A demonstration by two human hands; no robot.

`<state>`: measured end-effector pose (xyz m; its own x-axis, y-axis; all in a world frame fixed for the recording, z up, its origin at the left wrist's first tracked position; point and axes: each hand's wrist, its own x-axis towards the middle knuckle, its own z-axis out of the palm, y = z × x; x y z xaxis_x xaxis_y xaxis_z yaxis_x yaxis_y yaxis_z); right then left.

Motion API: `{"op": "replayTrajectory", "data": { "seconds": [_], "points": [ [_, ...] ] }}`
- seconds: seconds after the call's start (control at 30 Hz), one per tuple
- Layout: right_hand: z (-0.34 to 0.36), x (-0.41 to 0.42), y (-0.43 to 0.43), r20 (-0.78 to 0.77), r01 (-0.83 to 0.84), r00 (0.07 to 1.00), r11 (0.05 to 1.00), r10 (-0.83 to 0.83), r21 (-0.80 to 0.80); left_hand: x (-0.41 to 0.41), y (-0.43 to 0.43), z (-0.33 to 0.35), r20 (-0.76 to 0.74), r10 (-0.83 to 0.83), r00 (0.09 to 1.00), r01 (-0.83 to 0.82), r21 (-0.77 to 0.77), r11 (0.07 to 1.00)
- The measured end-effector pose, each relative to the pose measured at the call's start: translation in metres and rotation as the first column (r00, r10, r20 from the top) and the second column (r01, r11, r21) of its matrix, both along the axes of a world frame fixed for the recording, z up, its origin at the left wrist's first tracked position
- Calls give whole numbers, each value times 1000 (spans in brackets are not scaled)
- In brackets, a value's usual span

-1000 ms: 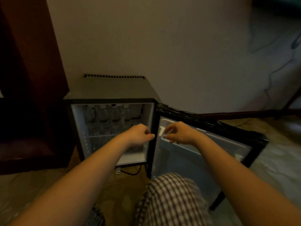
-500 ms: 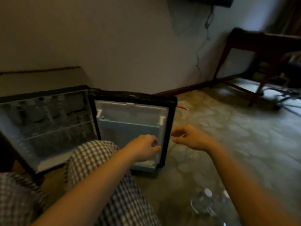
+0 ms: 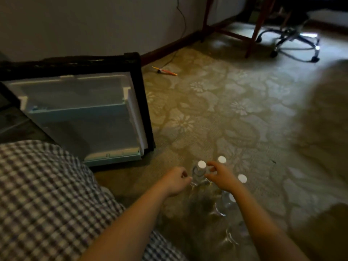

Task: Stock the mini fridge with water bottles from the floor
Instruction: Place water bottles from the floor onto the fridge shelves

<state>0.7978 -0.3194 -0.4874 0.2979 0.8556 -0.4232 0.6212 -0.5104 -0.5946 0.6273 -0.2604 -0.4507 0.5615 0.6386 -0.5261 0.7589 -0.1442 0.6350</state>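
Several clear water bottles with white caps stand on the patterned carpet [image 3: 216, 113] in front of me. One bottle [image 3: 199, 172] stands between my hands. My left hand [image 3: 176, 181] is at its left side with loosely curled fingers, the fingertips at the bottle's shoulder. To its right my right hand [image 3: 222, 178] has spread fingers, with thumb and forefinger close to its neck. Two more caps [image 3: 221, 159] [image 3: 242, 178] show beyond my right hand. Further bottles [image 3: 225, 203] lie blurred under my right forearm. The mini fridge door [image 3: 84, 117] stands open at the left, its inner shelf bare.
My knee in checked cloth [image 3: 47, 194] fills the lower left. An orange stick-like object [image 3: 165, 71] and a cable lie near the skirting board. Wooden table legs [image 3: 253, 27] and a wheeled chair base [image 3: 293, 42] stand at the back right.
My view has swung right and down, from the fridge to the floor. Both hands have dropped from the door to the bottles on the carpet.
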Motion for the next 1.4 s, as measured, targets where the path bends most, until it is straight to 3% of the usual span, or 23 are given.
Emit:
{"op": "replayTrajectory", "data": {
  "seconds": [0.2,0.43,0.57,0.7,0.8,0.97,1.17,1.4],
  "points": [
    [-56,-5,21,93,66,994,997,-62,-35,-10,2,-39,-107,109,988,-119,-101,988],
    [-79,-13,43,309,17,951,998,2,-59,-10,7,-46,-127,144,981,-156,-95,983],
    [-69,-15,42,281,32,959,999,-36,16,-10,5,-42,-91,171,981,-179,-92,979],
    [-41,-17,36,163,100,977,974,-135,205,-11,3,-32,-1,195,981,-194,-79,978],
    [-7,-20,35,98,80,988,936,-121,342,-12,-1,-23,97,228,969,-218,-100,971],
    [62,-36,44,82,-13,996,845,-37,535,-16,3,0,297,278,914,-261,-95,961],
    [147,-62,71,85,-107,994,702,67,704,-34,29,45,575,299,762,-384,29,923],
    [228,-114,110,112,-211,971,543,210,813,-87,66,118,711,184,678,-416,164,894]
  ]
}}
